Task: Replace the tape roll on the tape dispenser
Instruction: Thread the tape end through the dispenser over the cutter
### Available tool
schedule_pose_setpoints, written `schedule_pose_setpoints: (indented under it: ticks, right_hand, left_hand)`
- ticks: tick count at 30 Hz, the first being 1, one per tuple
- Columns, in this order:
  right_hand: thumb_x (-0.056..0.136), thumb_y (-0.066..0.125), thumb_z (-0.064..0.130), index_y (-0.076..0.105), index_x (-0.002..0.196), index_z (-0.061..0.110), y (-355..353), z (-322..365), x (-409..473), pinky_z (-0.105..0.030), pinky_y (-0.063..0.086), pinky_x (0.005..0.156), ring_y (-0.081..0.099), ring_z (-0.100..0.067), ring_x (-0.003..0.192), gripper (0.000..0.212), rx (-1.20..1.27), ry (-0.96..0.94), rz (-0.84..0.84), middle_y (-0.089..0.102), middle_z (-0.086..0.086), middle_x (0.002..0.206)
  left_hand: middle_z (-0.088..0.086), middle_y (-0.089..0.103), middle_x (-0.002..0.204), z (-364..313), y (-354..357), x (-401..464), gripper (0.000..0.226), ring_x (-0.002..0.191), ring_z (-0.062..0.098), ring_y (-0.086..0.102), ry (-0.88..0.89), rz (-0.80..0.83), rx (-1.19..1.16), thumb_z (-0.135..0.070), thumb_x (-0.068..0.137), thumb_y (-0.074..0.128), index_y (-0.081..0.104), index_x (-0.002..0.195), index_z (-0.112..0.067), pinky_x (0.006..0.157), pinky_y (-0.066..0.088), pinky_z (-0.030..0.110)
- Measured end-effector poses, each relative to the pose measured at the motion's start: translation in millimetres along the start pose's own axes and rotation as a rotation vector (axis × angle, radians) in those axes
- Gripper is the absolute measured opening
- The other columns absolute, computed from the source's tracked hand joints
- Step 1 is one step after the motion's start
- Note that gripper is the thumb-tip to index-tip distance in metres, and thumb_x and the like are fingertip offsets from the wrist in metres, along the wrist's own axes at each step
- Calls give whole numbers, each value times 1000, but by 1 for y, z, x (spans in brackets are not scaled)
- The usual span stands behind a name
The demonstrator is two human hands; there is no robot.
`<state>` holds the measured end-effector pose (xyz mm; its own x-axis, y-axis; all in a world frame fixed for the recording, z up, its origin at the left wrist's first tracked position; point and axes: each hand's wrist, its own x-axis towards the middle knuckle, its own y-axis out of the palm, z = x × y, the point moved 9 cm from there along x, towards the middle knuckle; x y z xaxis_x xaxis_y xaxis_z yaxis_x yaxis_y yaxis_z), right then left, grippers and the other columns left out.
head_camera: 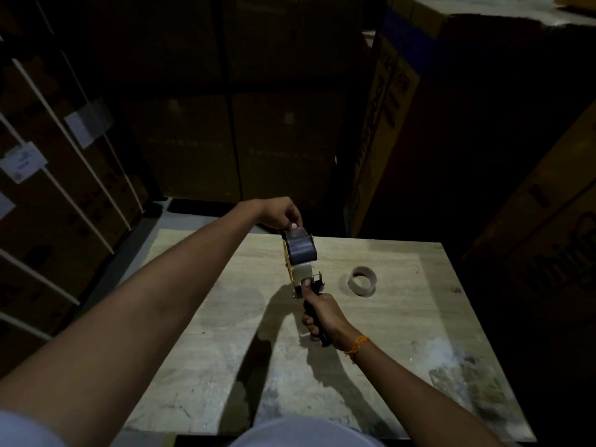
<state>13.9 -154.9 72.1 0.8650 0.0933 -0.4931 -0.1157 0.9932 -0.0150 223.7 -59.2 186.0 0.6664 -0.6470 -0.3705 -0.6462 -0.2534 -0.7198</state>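
The stacked cardboard boxes (403,101) fill the upper half of the frame, all in deep shadow. On the tall box at the upper right there is dark printed writing running along its side, and a second box at the right edge carries large dark letters, but both are too dim and cut off to read with certainty. On the boxes at the upper left sit white paper labels (22,161); their text is too small to read.

Below is the wooden table (371,366), pale and stained, in the lower middle of the frame. Above its far part, in the centre of the frame, the tape dispenser (298,269) is held in the air, with a dark tape roll (301,251) already sitting on its wheel. The right hand (321,316) is closed around the black handle, thumb pressed forward near the cutting end. The left hand (280,214) pinches the far top of the roll with narrow fingers.

I judge the step is seating the new roll and leading its free end. To do it well, the right hand should keep the handle steady while the left pushes the roll fully onto the wheel, then draws the end, sticky side down, toward the blade without touching the teeth.

An empty cardboard core (363,281) lies on the table right of centre, near the dispenser but apart from it.
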Motion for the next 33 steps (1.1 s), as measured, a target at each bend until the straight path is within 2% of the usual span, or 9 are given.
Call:
schedule_pose_setpoints:
  ticks: [8, 12, 15, 20, 23, 25, 28, 31, 33]
  right_hand:
    - [72, 41, 99, 41, 53, 18, -2, 7, 1, -24, 31, 42, 37, -20, 40, 84, 30, 83, -3, 42, -6, 52]
    - [73, 41, 99, 40, 52, 18, -3, 6, 2, -24, 32, 43, 36, -20, 40, 83, 50, 91, 33, 40, -5, 51]
    - [72, 47, 96, 41, 52, 19, -6, 8, 3, -24, 33, 43, 37, -19, 41, 80, 30, 86, 28, 40, -5, 52]
    - [85, 71, 66, 49, 59, 20, -14, 10, 5, -24, 35, 43, 37, -19, 39, 57, 16, 47, 40, 42, -4, 52]
    - [89, 77, 39, 66, 90, 10, -18, 13, 11, -25, 39, 42, 42, -16, 42, 30, -6, 13, 59, 50, -1, 56]
    - [91, 75, 24, 66, 107, 5, -25, 10, 20, -26, 41, 44, 47, -14, 44, 26, -48, 9, 5, 54, 1, 58]
    - [95, 65, 11, 60, 96, 9, -30, 3, 31, -26, 42, 44, 47, -15, 42, 5, -52, 39, -65, 52, -1, 57]
    - [96, 63, 8, 59, 92, 9, -34, -13, 52, -25, 42, 42, 45, -16, 40, 5, -73, 98, -136, 49, -5, 57]
    - [92, 66, 12, 58, 86, 10, -35, -32, 71, -32, 45, 53, 49, -22, 50, 11, -122, 144, -179, 51, -10, 64]
  left_hand:
    - [3, 66, 119, 1, 1, 3, 27, 108, 17, 61, 48, -84, -66, -5, 101, 57, 70, 125, -6, 99, 52, 41]
    - [0, 67, 115, 9, 5, 5, 25, 101, 13, 63, 23, -87, -168, -9, 102, 57, 72, 122, -9, 89, 53, 36]
    - [9, 69, 113, 17, 11, 8, 23, 92, 18, 61, -16, -72, -222, -13, 104, 56, 72, 119, -9, 78, 52, 34]
    - [15, 65, 98, 45, 25, 7, 23, 78, 18, 58, -165, -80, -169, -11, 104, 52, 69, 116, -3, 68, 49, 30]
    - [15, 71, 97, 68, 34, 0, 26, 77, 20, 64, -232, -139, -182, -20, 106, 52, 69, 114, -2, 68, 52, 32]
    - [14, 73, 93, 86, 45, -5, 27, 74, 21, 66, -285, -185, -195, -23, 106, 53, 69, 111, -2, 68, 53, 33]
    - [16, 75, 91, 109, 77, -18, 27, 69, 21, 67, -356, -217, -229, -23, 106, 54, 69, 108, -1, 64, 52, 32]
    - [15, 75, 86, 125, 123, -31, 23, 63, 20, 68, -394, -186, -283, -20, 106, 54, 69, 103, -2, 57, 51, 28]
    - [14, 75, 84, 130, 156, -42, 17, 61, 19, 69, -423, -136, -342, -17, 105, 55, 67, 98, -6, 54, 51, 26]
